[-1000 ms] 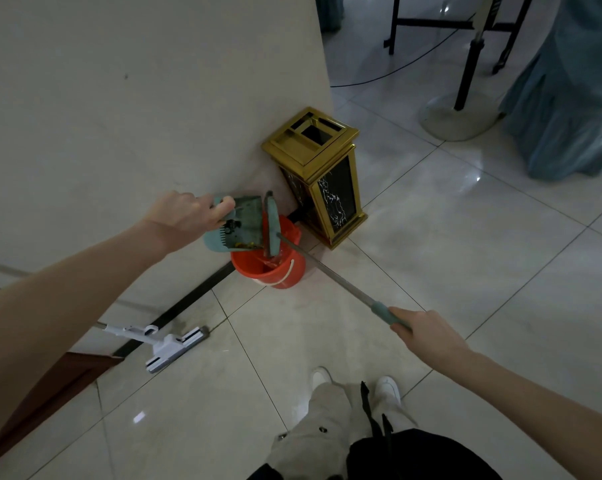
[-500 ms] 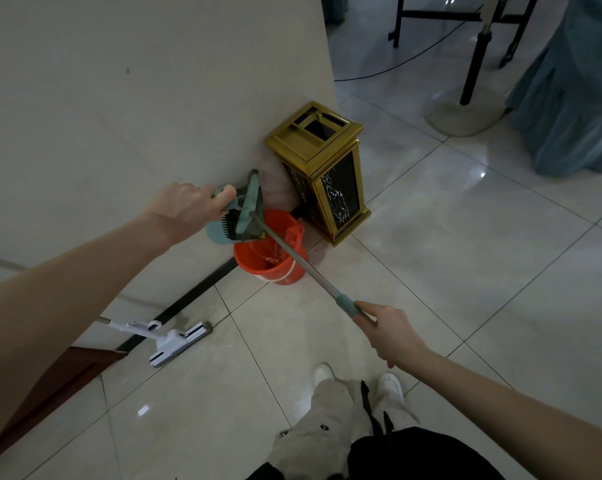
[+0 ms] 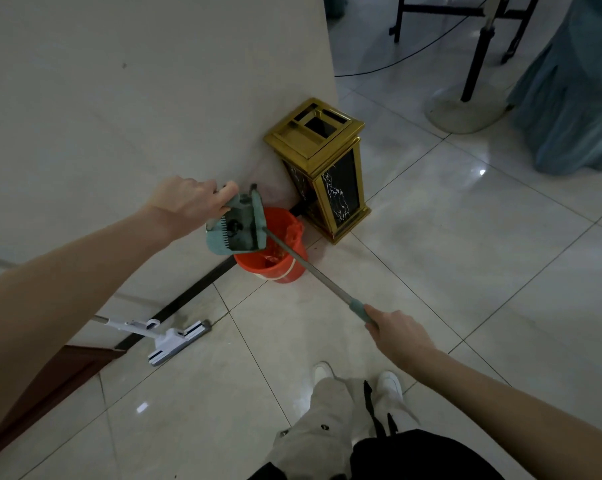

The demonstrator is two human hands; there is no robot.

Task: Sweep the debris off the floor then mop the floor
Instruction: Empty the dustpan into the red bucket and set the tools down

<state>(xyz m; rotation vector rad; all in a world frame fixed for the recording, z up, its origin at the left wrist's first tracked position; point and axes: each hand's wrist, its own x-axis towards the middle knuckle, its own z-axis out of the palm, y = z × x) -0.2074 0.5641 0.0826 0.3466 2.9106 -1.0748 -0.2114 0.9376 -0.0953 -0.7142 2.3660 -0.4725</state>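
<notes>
**Tipping the pan into the bucket**

The fingers of the left hand are clenched round the grip of the teal dustpan, holding it in the air at frame centre. The pan is tilted mouth-down over the red bucket. The right hand, lower right of centre, has its fingers wrapped round the teal grip at the end of the broom. Its metal pole runs up and left to the head, which lies against the pan's upper edge, beside the comb teeth.

This looks like the close of the sweeping step, with the sweepings being emptied and the bristles perhaps cleaned on the teeth. What the pan still carries is too dim to tell.

The bucket stands on the floor against the wall, just beside a gold bin. The mop lies on the tiles at lower left, its head near the wall's dark skirting and its pole running off behind the left arm.

Next, I judge, pan and broom need setting down so a hand is free for the mop. The tiles are glossy and pale, with no litter visible in this view.
</notes>
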